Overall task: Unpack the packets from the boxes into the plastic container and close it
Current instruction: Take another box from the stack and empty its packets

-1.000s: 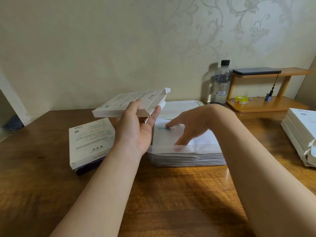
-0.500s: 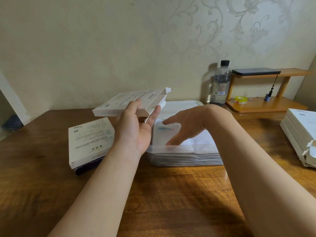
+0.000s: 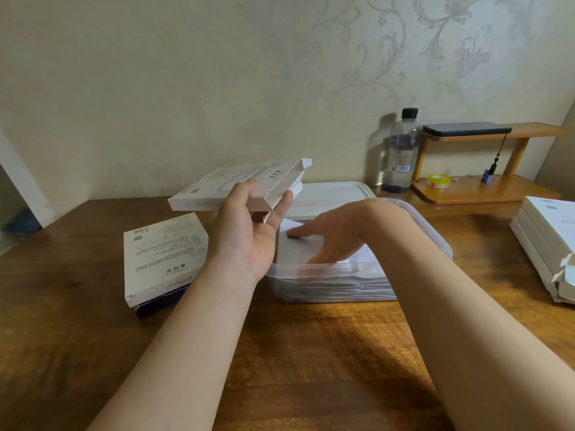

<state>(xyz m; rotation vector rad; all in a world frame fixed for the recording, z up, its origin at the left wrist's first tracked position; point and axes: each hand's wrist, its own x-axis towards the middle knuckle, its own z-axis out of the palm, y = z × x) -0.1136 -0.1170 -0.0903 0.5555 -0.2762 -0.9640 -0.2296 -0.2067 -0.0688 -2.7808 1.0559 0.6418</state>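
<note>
My left hand [image 3: 245, 234] holds a flat white box [image 3: 236, 188] in the air, its open end toward the right, above the left edge of the clear plastic container [image 3: 429, 237]. The container sits mid-table and is filled with a stack of white packets [image 3: 357, 262]. My right hand [image 3: 336, 237] reaches into the container with straight fingers pressing on the top packet. The container's white lid [image 3: 329, 194] lies flat behind it.
Another white box [image 3: 161, 253] lies on a dark item at the left. A pile of white boxes [image 3: 547, 241] sits at the right edge. At the back stand a bottle [image 3: 401, 150] and a wooden shelf [image 3: 479, 191] with a tape roll [image 3: 438, 181].
My right hand lifted slightly, then went back down onto the top packet in the container. My left hand and its box have stayed in place.
</note>
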